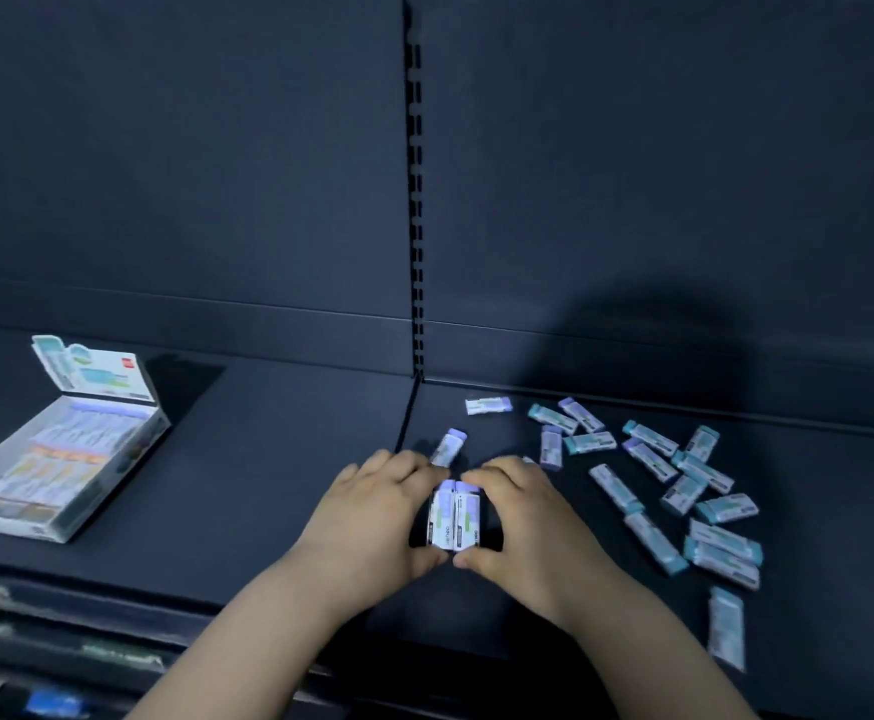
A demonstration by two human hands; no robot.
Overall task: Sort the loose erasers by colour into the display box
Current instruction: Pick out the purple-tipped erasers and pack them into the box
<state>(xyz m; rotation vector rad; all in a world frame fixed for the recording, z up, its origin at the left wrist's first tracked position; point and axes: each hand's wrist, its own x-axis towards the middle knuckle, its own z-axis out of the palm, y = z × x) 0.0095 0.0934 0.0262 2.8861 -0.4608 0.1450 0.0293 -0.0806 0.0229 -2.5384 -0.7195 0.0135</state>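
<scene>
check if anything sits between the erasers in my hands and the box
Nothing visible does. The left hand and right hand grip a purple bunch; the shelf between it and the box is bare. One loose eraser lies behind the hands, off that path.

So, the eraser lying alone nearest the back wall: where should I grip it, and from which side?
Pinch the eraser across its two long sides, near the middle, coming down from above. It lies flat on the shelf, its length running left to right, and nothing touches it, so a thumb and finger should fit front and back.
</scene>
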